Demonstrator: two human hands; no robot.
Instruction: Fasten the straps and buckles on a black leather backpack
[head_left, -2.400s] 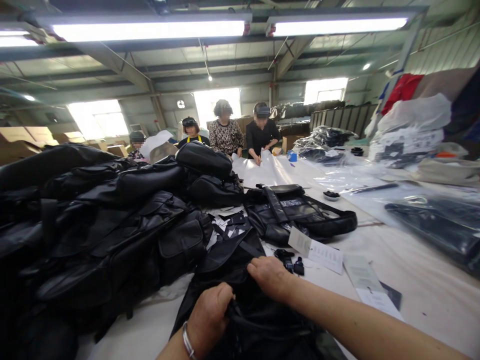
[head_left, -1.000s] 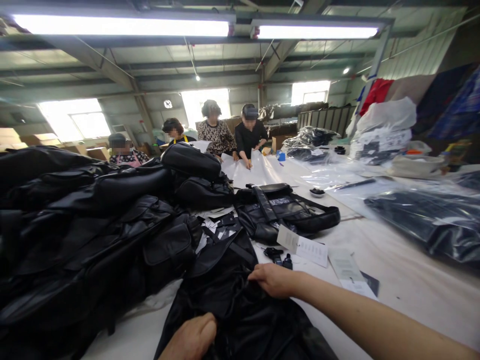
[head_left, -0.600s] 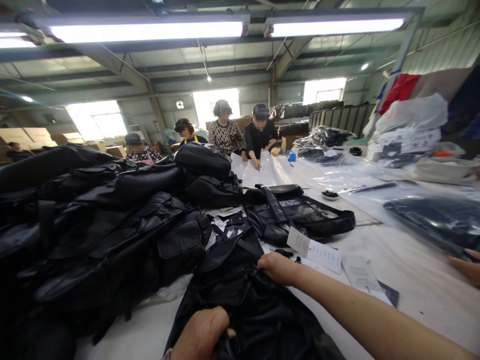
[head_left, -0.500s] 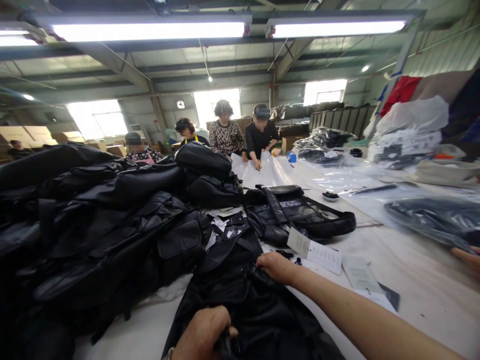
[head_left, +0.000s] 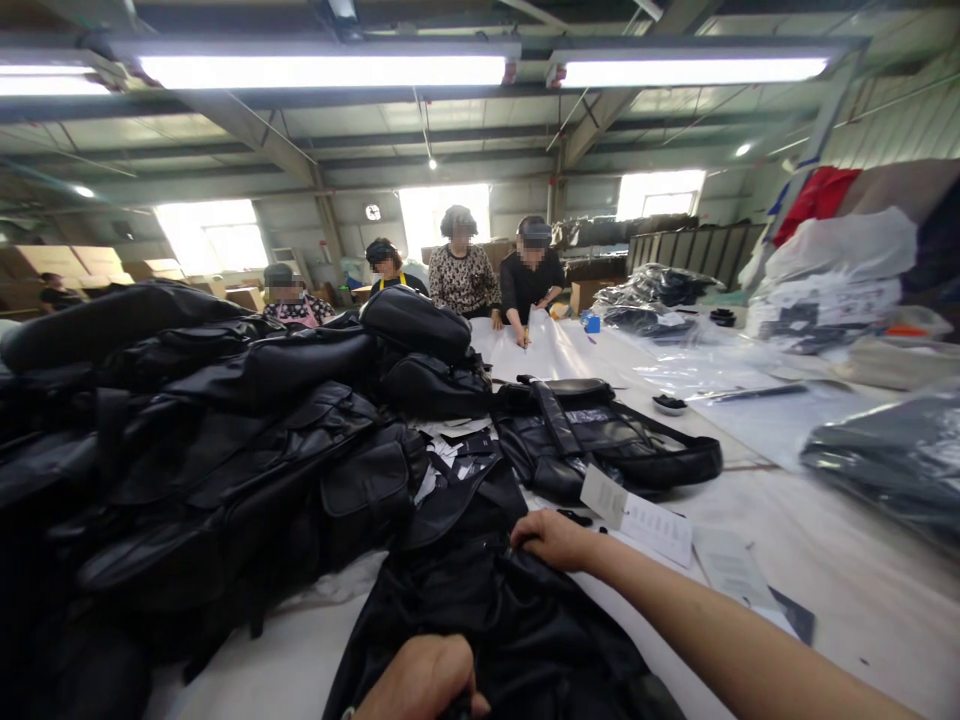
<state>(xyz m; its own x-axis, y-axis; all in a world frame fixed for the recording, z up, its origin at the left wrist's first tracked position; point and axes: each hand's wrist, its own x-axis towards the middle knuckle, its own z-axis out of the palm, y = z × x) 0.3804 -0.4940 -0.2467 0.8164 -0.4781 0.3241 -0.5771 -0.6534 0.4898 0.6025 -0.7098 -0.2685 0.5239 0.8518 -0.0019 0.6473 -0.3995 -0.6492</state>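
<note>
A flat black bag (head_left: pixel 487 610) lies on the white table (head_left: pixel 825 570) right in front of me. My right hand (head_left: pixel 553 538) rests on its far right edge with the fingers curled down into the fabric. My left hand (head_left: pixel 424 680) sits at the bottom of the view, closed on the near edge of the same bag. Small black clips (head_left: pixel 576 517) lie just beyond my right hand, beside a white hang tag (head_left: pixel 601 496).
A high heap of black bags (head_left: pixel 210 440) fills the left. Another black bag (head_left: pixel 600 440) with paper sheets (head_left: pixel 660 525) lies ahead. Bagged goods (head_left: pixel 892 460) sit at the right. Several people (head_left: pixel 461 275) work at the table's far end.
My left hand has slid lower toward the frame's bottom, still on the bag. My right hand stays at the bag's edge. Another person's hand seen at the right edge has gone.
</note>
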